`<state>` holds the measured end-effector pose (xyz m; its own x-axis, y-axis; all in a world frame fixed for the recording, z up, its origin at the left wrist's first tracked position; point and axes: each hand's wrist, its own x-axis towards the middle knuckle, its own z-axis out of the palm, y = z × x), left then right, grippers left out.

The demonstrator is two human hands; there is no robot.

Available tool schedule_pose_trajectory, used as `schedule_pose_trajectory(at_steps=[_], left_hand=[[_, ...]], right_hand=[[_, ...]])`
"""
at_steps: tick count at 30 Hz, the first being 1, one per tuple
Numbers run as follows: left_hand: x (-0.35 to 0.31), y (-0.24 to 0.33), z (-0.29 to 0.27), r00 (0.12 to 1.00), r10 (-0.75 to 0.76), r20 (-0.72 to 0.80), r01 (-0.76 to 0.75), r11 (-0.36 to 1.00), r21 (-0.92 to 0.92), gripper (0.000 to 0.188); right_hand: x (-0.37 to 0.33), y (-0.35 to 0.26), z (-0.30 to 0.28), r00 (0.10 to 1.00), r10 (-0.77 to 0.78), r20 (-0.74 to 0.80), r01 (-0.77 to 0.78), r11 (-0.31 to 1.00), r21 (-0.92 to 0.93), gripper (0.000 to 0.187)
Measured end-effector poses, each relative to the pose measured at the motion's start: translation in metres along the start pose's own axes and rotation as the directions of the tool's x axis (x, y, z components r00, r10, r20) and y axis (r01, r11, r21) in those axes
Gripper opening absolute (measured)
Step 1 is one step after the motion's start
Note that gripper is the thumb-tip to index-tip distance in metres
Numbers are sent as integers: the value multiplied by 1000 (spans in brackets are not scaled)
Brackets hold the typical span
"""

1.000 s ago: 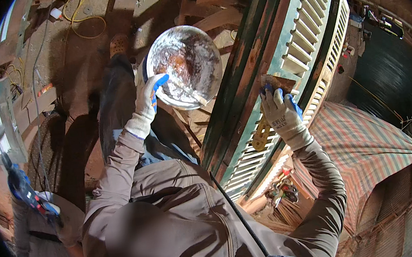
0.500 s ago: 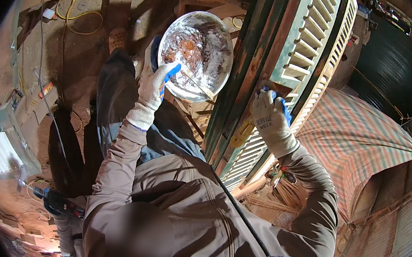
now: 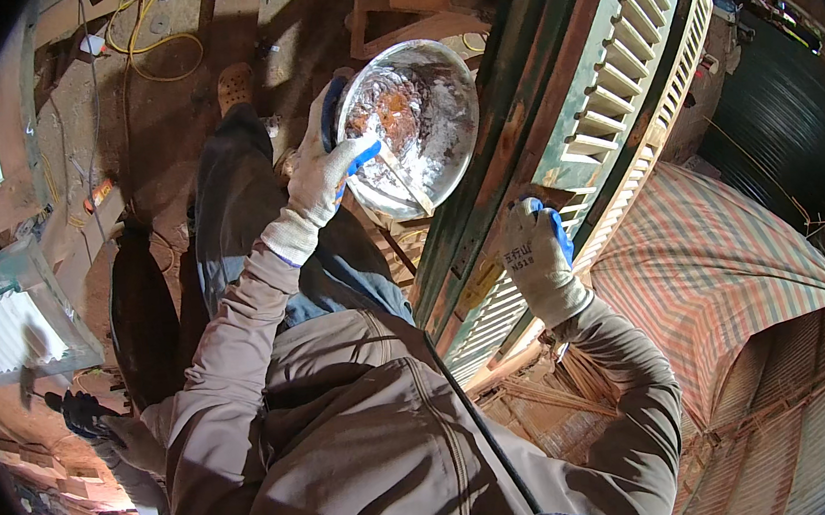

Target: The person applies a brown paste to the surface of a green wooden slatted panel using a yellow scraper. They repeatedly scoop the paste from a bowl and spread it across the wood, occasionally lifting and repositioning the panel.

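My left hand (image 3: 316, 179), in a white glove with blue palm coating, grips the rim of a round metal bowl (image 3: 462, 101), thumb over the edge. White powdery or pasty stuff with an orange-brown patch lies in the bowl, and a flat thin stick (image 3: 407, 183) leans across its inside. My right hand (image 3: 539, 256), gloved alike, is closed at the face of a green louvered shutter (image 3: 594, 67). Its fingers curl round something mostly hidden; a brown flat edge shows by the fingertips. A yellow patch (image 3: 481, 283) marks the shutter frame beside that hand.
A striped cloth (image 3: 715, 266) drapes at the right, before corrugated sheeting (image 3: 801, 418). Another shutter panel (image 3: 17, 319) stands far left. Below it, a co-worker's dark-gloved hand (image 3: 87, 412) holds a blurred tool. A yellow cord (image 3: 162, 73) and wooden pieces lie on the floor.
My left hand and the bowl have shifted slightly right and down. My right hand has moved a little down and left along the shutter. The co-worker's hand at lower left has changed position.
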<state>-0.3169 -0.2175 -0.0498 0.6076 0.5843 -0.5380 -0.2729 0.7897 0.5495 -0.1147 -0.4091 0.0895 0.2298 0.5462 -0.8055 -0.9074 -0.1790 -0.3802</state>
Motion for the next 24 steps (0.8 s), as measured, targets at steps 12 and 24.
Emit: schedule_pose_trajectory(at_steps=[12, 24], left_hand=[[6, 15, -7, 1000, 7, 28, -11, 987, 159, 76], [12, 18, -11, 999, 9, 52, -23, 962, 274, 77]], right_hand=[[-15, 13, -55, 956, 282, -79, 145, -220, 965, 11], [26, -6, 14, 993, -12, -117, 68, 872, 485, 22]])
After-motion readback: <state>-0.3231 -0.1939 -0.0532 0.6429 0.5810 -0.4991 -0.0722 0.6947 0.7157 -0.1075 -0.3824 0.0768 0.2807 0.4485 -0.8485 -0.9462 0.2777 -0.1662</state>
